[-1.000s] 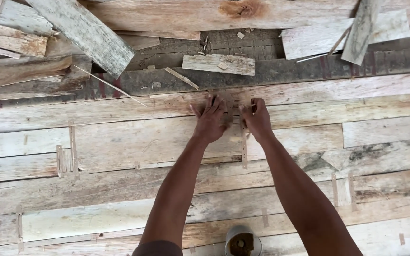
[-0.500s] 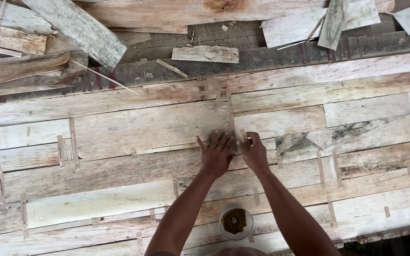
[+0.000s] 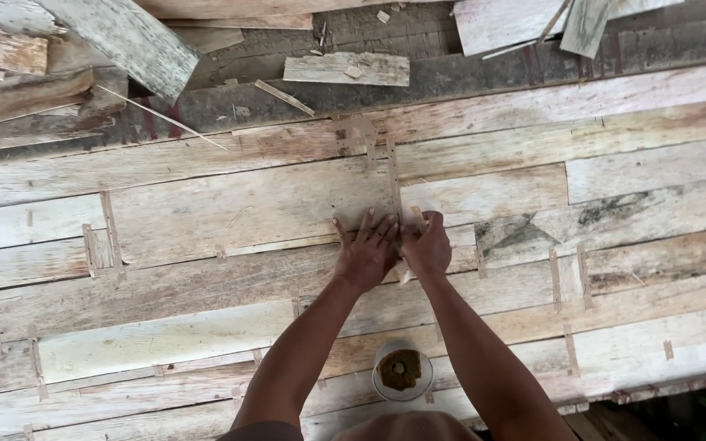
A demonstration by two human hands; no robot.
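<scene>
My left hand lies flat, fingers spread, on a sheet of pale wood veneer strips that fills the middle of the view. My right hand is right beside it, fingers curled, pressing the lower end of a thin brown paper tape strip that runs along a vertical seam between two veneer pieces. Whether the fingers pinch the tape's end is hidden. A small white cup with brown paste sits on the veneer between my forearms, close to my body.
Many short tape strips cross other seams on the sheet. Beyond its far edge a dark board carries loose veneer scraps and splinters. Rough planks pile up at the top left.
Both hands have slid down the vertical tape strip from its upper end toward me. The view has shifted, so the cup shows more fully.
</scene>
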